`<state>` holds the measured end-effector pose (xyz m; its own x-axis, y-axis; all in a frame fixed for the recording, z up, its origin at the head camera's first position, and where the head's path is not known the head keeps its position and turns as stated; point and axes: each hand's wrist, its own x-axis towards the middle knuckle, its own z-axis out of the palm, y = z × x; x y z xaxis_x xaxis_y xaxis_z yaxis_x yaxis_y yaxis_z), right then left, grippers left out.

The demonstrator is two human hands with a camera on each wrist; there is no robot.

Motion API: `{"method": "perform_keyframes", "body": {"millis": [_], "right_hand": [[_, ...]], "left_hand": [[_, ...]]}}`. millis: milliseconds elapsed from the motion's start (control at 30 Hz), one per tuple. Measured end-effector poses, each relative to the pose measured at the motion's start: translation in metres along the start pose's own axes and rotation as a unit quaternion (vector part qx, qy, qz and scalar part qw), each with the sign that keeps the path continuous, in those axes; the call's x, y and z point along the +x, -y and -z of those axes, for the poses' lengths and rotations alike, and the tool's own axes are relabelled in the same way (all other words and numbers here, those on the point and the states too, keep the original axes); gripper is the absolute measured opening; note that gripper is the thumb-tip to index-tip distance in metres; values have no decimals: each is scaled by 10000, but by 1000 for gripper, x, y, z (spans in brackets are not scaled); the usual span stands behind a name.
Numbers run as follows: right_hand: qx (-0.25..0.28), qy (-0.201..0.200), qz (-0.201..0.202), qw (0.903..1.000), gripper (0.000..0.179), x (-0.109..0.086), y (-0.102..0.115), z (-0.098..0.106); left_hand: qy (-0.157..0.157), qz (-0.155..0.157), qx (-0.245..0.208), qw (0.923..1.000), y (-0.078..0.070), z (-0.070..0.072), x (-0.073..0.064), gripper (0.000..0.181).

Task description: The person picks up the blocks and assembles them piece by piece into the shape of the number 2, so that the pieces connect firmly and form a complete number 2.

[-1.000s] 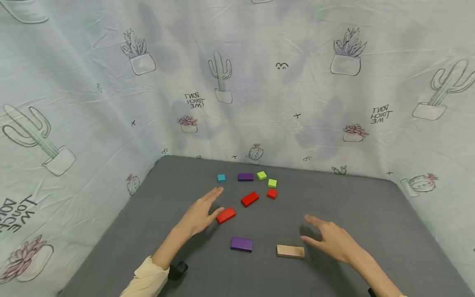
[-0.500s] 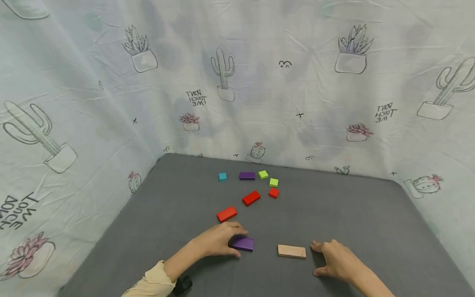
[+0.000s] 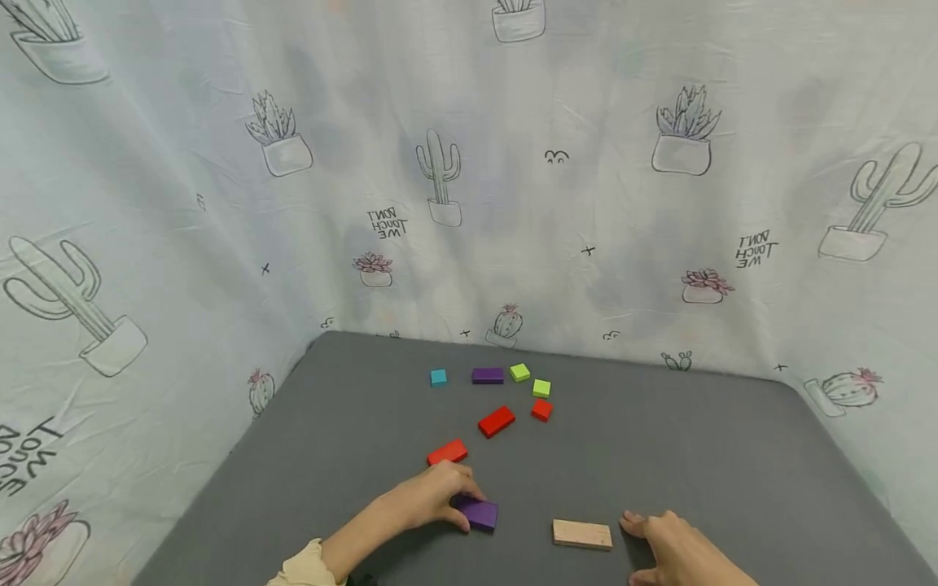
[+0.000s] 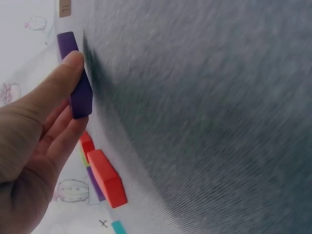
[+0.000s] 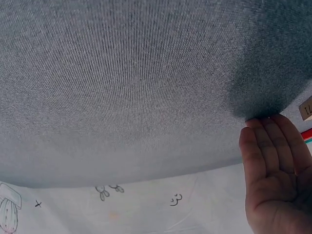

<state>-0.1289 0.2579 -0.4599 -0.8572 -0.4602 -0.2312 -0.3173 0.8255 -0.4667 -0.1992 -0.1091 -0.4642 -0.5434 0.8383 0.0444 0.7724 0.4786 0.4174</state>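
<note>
My left hand (image 3: 427, 498) pinches a purple block (image 3: 479, 513) by its left end, thumb on the near side and fingers on the far side. In the left wrist view the thumb lies across the purple block (image 4: 82, 95), which looks slightly tilted; whether it still touches the table I cannot tell. To the right lies a plain wooden block (image 3: 582, 534). Just right of that, my right hand (image 3: 680, 555) rests low at the table with thumb and fingers apart, holding nothing. Its fingers look straight in the right wrist view, close to the cloth.
Behind my left hand lie a red block (image 3: 448, 452) and another red block (image 3: 497, 422). Farther back are a small red piece (image 3: 541, 409), two lime pieces (image 3: 541, 388), a purple block (image 3: 488, 376) and a blue piece (image 3: 438, 378). A patterned curtain (image 3: 513, 203) surrounds the grey table (image 3: 659, 439).
My left hand has come back from beside the red block to the near purple block and taken hold of it. My right hand has lowered towards me, right of the wooden block.
</note>
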Motion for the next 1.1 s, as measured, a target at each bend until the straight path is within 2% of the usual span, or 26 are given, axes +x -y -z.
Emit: {"method": "perform_keyframes", "body": {"millis": [33, 100, 233, 300, 367, 500, 600, 733, 967, 1100], "right_hand": [[147, 70, -84, 9998, 71, -2, -1, -1], [107, 53, -7, 9999, 71, -3, -3, 0], [97, 74, 321, 9994, 70, -4, -7, 0], [55, 49, 359, 9993, 69, -3, -7, 0], [116, 46, 331, 9994, 68, -2, -8, 0], [161, 64, 427, 9989, 64, 0, -7, -5], [250, -36, 534, 9983, 69, 3, -4, -10], [235, -178, 649, 9975, 80, 0, -5, -14], [132, -158, 936, 9954, 74, -5, -14, -11], [331, 2, 893, 9955, 74, -3, -17, -9]], "left_hand": [[-20, -42, -37, 10000, -1, 0, 0, 35], [-79, -107, -34, 9999, 0, 2, 1, 36], [-204, -329, -12, 9992, 0, 5, -2, 35], [-278, -374, 11, 9989, 0, 6, -4, 35], [-313, -347, 4, 9989, 1, 7, -8, 35], [-184, -189, -84, 9996, 3, 7, -15, 35], [-104, -93, -143, 9998, 2, 7, -20, 35], [23, -109, -284, 9995, -1, 5, -16, 36], [22, -257, -301, 9992, -7, -1, -5, 35], [24, -262, -268, 9993, -7, -3, -2, 35]]}}
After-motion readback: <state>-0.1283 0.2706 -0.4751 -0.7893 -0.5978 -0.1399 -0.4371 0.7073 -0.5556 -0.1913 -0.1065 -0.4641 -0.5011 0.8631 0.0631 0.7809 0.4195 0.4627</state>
